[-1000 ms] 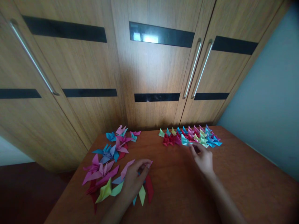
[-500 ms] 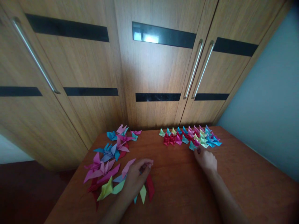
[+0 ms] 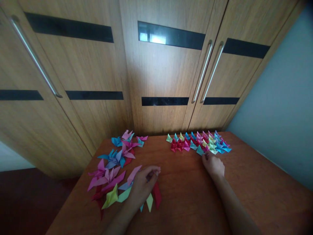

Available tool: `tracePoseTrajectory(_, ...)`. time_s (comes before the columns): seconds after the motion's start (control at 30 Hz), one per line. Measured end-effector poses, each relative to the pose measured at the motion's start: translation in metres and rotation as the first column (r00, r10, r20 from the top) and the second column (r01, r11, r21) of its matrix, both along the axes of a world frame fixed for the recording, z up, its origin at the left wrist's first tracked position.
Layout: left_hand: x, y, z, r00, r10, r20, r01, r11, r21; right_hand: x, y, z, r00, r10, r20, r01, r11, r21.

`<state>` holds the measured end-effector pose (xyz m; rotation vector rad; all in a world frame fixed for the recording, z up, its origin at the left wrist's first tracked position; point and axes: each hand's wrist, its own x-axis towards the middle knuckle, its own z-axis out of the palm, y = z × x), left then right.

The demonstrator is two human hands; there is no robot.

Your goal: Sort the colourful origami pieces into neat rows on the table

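- Two bare hands over one wooden counter (image 3: 186, 199), with two clusters of folded papers on top, one to each side.
- Left hand (image 3: 143, 185): above the near end of the left cluster (image 3: 111, 176), fingers curled in toward the thumb — cannot tell whether clamped on a paper or merely together.
- Right hand (image 3: 214, 165): low at the front edge of the right cluster (image 3: 199, 138), fingers bent down just beside one teal paper (image 3: 200, 150); tips partly hidden, so cannot tell whether apart or clamped.
- Right cluster: set in close rows. Along the back from the left, one light green paper (image 3: 169, 138), one pale teal, one yellow, two blue, then pinks. Ahead of these, two red papers (image 3: 180, 145) and one magenta paper (image 3: 186, 146). Too tightly overlapped for a full count.
- Left cluster: strewn loosely, overlapping, total not countable. Near the front, one yellow-green paper (image 3: 111, 196); close about the left hand, one red strip (image 3: 157, 195), one pale green strip (image 3: 149, 203) and one pink strip (image 3: 133, 175).
- Behind the counter: one wooden cupboard (image 3: 161, 71) — three metal handles (image 3: 203, 71) and seven black strips (image 3: 165, 101) visible, a bright reflection in one.
- Far right: one bluish wall (image 3: 281, 107).
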<state>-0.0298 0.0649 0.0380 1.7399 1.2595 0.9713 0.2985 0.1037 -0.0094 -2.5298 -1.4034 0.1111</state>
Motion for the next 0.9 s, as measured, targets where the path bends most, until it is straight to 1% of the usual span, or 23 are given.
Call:
tracePoseTrajectory(0.27, 0.000, 0.001, -0.002, 1.000, -0.018, 0.015, 0.018, 1.000, 0.009, 0.003, -0.002, -0.001, 1.000, 0.005, 0.007, -0.005, 1.000, -0.004)
tracePoseTrajectory(0.47, -0.002, 0.002, -0.002, 1.000, -0.026, 0.018, 0.026, 1.000, -0.014, 0.009, -0.007, 0.002, 0.999, -0.049, 0.011, 0.049, 0.999, -0.024)
tracePoseTrajectory(0.77, -0.001, 0.000, 0.004, 0.999, -0.033, -0.014, 0.033, 0.999, -0.024, 0.013, -0.007, 0.003, 0.999, -0.045, -0.014, 0.045, 0.999, -0.014)
tracePoseTrajectory(0.9, -0.001, 0.000, 0.005, 0.999, -0.033, 0.000, 0.033, 0.999, -0.020, 0.010, -0.007, 0.003, 0.999, -0.039, -0.007, 0.039, 0.999, -0.005)
